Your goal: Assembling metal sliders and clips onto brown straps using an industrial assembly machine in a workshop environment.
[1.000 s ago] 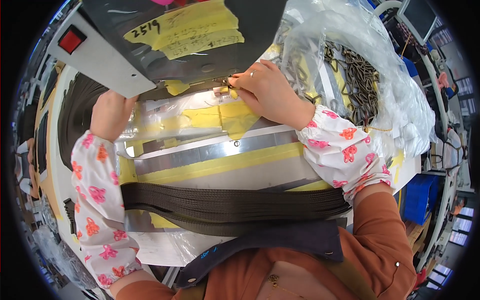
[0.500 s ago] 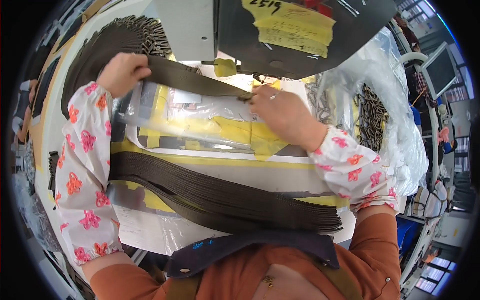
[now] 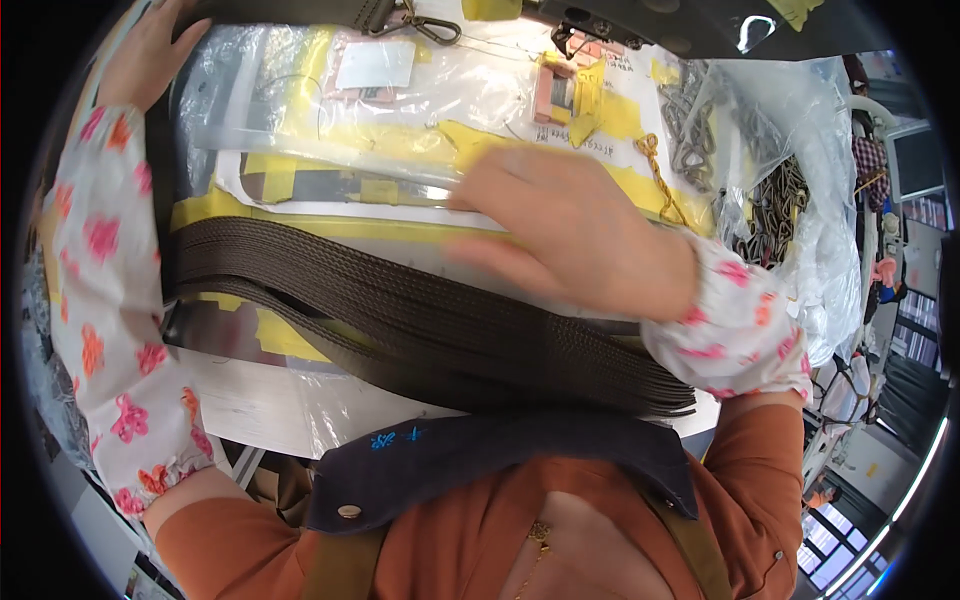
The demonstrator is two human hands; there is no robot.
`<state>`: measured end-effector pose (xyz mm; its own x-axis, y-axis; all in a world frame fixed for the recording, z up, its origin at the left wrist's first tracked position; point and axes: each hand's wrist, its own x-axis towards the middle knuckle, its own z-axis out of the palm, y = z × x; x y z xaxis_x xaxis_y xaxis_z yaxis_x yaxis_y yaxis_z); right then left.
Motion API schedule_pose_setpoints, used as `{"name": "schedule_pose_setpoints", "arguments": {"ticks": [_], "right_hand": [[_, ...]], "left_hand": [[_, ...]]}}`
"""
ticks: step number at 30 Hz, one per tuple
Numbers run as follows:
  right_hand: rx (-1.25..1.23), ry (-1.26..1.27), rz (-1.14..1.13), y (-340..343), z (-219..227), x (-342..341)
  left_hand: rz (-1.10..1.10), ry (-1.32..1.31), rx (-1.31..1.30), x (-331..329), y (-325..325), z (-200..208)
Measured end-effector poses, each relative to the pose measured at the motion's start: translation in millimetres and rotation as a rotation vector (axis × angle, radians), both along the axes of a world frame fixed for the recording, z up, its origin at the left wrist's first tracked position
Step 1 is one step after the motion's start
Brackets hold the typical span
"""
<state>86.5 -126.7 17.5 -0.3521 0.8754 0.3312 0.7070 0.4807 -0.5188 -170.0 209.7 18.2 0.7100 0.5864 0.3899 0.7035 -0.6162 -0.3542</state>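
At the upper left, my left hand (image 3: pixel 150 50) lies against a dark brown webbing strap (image 3: pixel 290 12), thumb stretched out and apart; its fingertips run past the picture's top edge. A metal snap hook (image 3: pixel 432 28) hangs at the right end of this strap. My right hand (image 3: pixel 560 225), blurred by motion, is over the middle of the table with thumb and fingers apart and nothing visible between them. Just below it, a fanned stack of dark brown webbing straps (image 3: pixel 430 310) stretches across the table close to my body.
A sewing machine head (image 3: pixel 680 30) overhangs the back. Beneath it are a pink and yellow taped block (image 3: pixel 560 95) and clear plastic sheeting (image 3: pixel 270 100). On the right lie metal hooks (image 3: pixel 775 210), a clear plastic bag (image 3: pixel 820 150) and a yellow cord (image 3: pixel 660 180).
My right hand has let go of the strap's hook end and come down toward the stack. My left hand has shifted up and left, and the head view has tilted.
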Motion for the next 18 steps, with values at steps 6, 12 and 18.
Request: {"name": "schedule_pose_setpoints", "arguments": {"ticks": [6, 12, 18], "right_hand": [[-0.861, 0.276, 0.02, -59.8, 22.9, 33.3], [-0.702, 0.182, 0.035, -53.2, 9.3, 34.5], [-0.799, 0.518, -0.076, -69.1, 9.5, 50.3]], "left_hand": [[-0.773, 0.039, -1.24, 78.9, -205.4, 40.1], [-0.822, 0.094, -1.222, 94.0, -235.4, 29.5], [-0.344, -0.1, -0.623, 88.1, -167.9, 38.0]]}}
